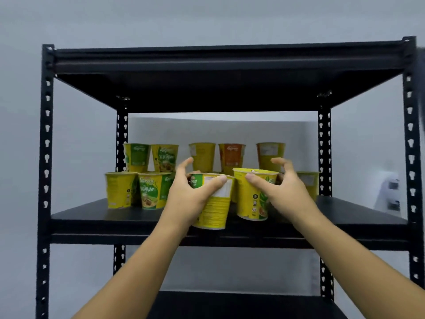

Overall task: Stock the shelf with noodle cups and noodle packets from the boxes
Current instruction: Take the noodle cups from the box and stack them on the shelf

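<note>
Nearest the lens, the L forearm [138, 272] and R forearm [345, 261] are raised from the bottom of the frame toward ctr. The left hand [190, 196] is closed round cup A [216, 203], a yellow/green noodle cup. The thumb is laid across the label and the index finger is lifted above the rim. Cup A is slightly tilted at the front edge of the shelf [92, 215]; base contact cannot be confirmed.

The right hand [282, 192] is wrapped on cup B [253, 199], a yellow cup just right of cup A. The thumb is pressed below the rim and the other fingers are curled behind.

Behind, at mid-frame, a back row [202, 156] of five upright cups is seen. Two front cups [119, 189] are placed at left and one cup [308, 183] at right. The boards are carried by a black rack [47, 157].
</note>
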Motion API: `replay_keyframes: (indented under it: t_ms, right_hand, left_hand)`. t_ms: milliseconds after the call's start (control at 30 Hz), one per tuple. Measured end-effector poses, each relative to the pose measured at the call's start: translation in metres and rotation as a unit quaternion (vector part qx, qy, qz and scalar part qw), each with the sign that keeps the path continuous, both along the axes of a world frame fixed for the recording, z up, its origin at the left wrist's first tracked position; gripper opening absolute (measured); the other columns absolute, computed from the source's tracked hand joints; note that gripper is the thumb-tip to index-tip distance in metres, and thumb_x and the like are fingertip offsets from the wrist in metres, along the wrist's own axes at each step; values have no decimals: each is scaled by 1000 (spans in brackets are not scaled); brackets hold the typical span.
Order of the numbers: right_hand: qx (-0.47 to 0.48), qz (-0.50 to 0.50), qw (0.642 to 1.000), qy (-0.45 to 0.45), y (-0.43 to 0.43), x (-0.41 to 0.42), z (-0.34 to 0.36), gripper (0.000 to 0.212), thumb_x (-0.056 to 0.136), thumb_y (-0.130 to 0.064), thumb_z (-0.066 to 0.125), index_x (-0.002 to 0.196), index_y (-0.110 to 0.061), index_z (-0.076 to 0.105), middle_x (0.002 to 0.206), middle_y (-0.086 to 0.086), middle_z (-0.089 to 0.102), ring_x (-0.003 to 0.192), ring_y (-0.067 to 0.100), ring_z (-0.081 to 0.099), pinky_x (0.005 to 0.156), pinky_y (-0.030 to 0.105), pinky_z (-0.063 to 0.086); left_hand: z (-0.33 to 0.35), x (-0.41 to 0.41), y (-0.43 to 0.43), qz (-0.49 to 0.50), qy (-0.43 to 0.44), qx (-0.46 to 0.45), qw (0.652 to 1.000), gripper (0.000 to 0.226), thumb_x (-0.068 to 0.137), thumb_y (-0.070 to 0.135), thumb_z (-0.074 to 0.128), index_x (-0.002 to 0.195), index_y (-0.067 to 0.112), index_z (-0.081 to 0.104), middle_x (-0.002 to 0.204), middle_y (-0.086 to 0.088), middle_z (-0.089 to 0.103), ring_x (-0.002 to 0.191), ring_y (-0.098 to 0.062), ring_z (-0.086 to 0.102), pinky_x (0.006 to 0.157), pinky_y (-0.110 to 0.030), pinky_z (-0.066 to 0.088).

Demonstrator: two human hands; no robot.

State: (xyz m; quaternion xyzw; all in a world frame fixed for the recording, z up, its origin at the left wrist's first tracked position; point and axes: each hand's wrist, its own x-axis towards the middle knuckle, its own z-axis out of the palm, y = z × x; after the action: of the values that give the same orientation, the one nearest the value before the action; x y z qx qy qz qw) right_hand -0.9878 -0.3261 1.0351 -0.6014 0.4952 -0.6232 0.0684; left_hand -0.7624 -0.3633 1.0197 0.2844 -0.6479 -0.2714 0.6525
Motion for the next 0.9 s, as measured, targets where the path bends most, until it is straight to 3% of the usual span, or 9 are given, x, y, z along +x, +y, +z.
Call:
replay_keyframes:
  t_ms: [100,167,300,433,567,700,767,833,900]
  right_hand:
    - [31,-8,999,18,-26,-3,5,95,67,-71,81,143,-43,31,137,0,53,117,19,58,94,43,55]
    - [44,-4,999,32,-42,-1,6,97,71,-67,81,148,-38,29,144,5,53,126,26,55,95,40,52]
    - [56,16,997,45,-63,6,7,95,80,-60,78,152,-30,24,148,11,50,132,28,52,91,33,47]
    - [73,13,996,48,-76,9,10,95,84,-55,75,155,-26,18,154,14,44,138,31,46,101,39,46]
    - [93,26,995,39,-83,10,10,92,89,-50,71,156,-27,13,157,14,40,141,32,44,107,42,43]
    - [116,27,991,58,-88,9,10,86,95,-50,63,158,-28,8,159,14,39,141,32,44,108,43,41]
    - [130,27,989,66,-89,8,9,87,96,-52,60,159,-27,5,160,13,38,142,32,43,110,44,40]
    - [145,29,986,76,-89,5,6,93,95,-57,58,161,-26,0,161,13,36,143,32,41,112,44,38]
    - [147,24,986,74,-86,2,1,96,94,-61,56,162,-24,-1,162,13,34,145,31,39,113,45,37]
  left_hand:
    - [4,-3,-3,13,-10,-7,1000,112,56,68,91,150,48,33,135,9,55,116,-13,63,93,-42,59]
    - [4,-4,-6,18,-18,-9,1000,112,59,63,91,152,44,31,135,11,54,116,-10,60,93,-41,58]
    - [3,-6,-10,10,-15,-1,1000,113,58,58,91,153,43,32,136,11,53,115,-9,61,88,-36,59]
    - [-1,-6,-14,11,-24,-8,1000,111,62,59,89,154,43,29,141,11,51,117,-6,59,91,-31,56]
    - [-8,1,-13,32,-95,-9,995,111,70,63,81,159,41,18,135,23,51,118,4,53,89,-15,46]
    - [-14,8,-11,19,-157,19,987,117,75,59,80,161,43,3,136,30,50,115,8,51,96,-15,40]
    - [-14,10,-10,26,-181,26,983,104,79,57,78,159,46,12,121,40,50,104,18,53,85,-6,41]
    - [-15,11,-8,45,-205,34,977,68,81,60,73,134,64,31,118,36,56,103,20,55,78,-3,43]
    - [-18,11,-9,60,-209,41,975,46,79,68,70,113,69,39,125,26,59,114,8,56,89,-13,45]
